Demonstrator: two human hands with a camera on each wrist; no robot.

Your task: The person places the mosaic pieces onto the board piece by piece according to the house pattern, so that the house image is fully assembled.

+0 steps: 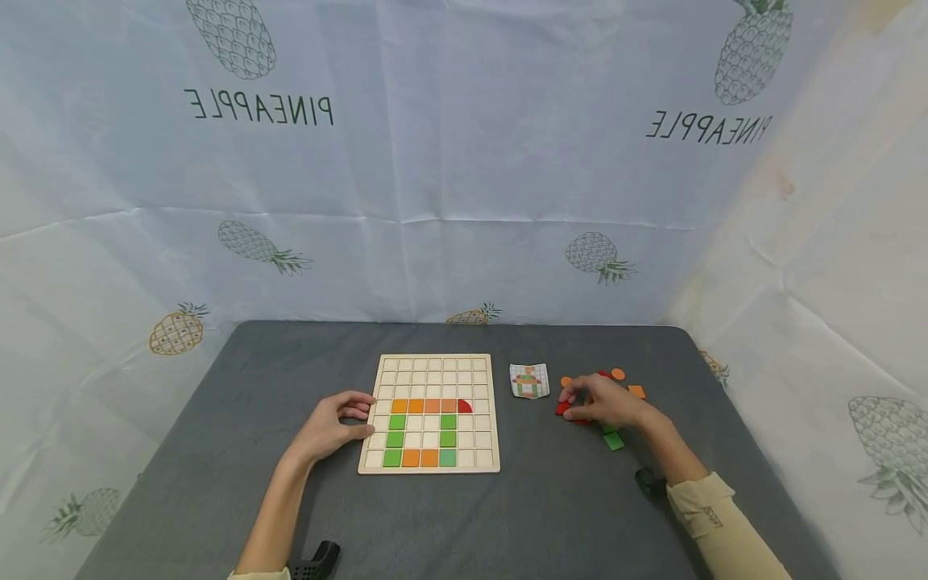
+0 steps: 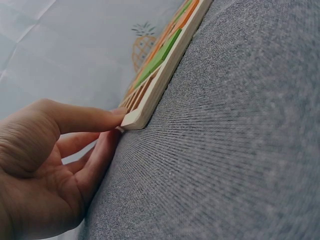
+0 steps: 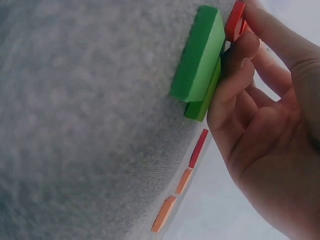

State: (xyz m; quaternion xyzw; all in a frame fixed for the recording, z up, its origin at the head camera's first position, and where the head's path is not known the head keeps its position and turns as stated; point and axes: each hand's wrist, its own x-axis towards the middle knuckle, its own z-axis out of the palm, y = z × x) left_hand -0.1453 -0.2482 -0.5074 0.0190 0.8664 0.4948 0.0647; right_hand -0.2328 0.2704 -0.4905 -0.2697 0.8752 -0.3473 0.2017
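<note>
A pale wooden grid board point(image 1: 474, 439) lies on the table with orange, green, teal and red tiles in some of its squares. My left hand point(image 1: 331, 425) touches the board's left edge with thumb and fingertips. Close up in the left wrist view, the thumb point(image 2: 95, 119) rests on the rim. To the right, my right hand point(image 1: 605, 401) is low over loose tiles, its fingertips around a red tile point(image 1: 561, 408). Beside those fingers in the right wrist view are a red tile point(image 3: 234, 21) and stacked green tiles point(image 3: 197, 55). The fingers partly hide the pile.
A small pattern card point(image 1: 529, 381) lies between the board and the loose tiles. Orange tiles point(image 1: 635, 391) and a green tile point(image 1: 614, 441) lie around the right hand. Hanging cloth with pineapple prints point(image 1: 406, 161) stands behind the grey table point(image 1: 428, 532).
</note>
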